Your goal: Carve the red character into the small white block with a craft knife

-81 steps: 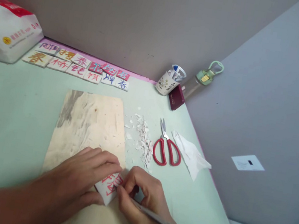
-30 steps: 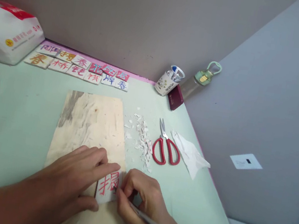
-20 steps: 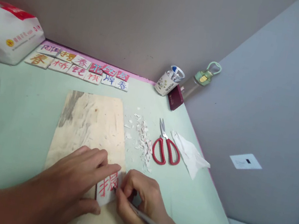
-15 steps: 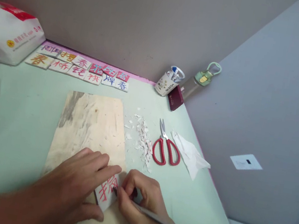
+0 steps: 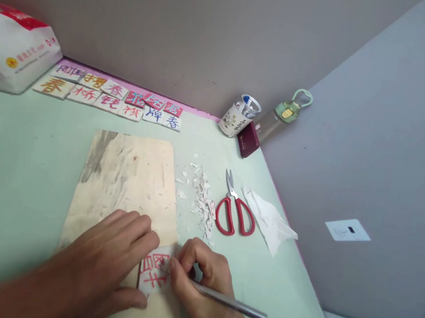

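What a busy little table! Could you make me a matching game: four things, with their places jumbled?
Things
1. scissors
2. silver tool
3. wooden board
4. bottle

Places
A. beneath the left hand
B. next to the dark red box
C. held in the right hand
D. between the white scraps and the crumpled tissue

Pairs: 1-D, 2-C, 3-A, 4-B

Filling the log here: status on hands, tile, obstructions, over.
Left hand at edge of tile on board. Right hand gripping silver tool, tip hidden. Shavings and scissors right of board, clear of tile.
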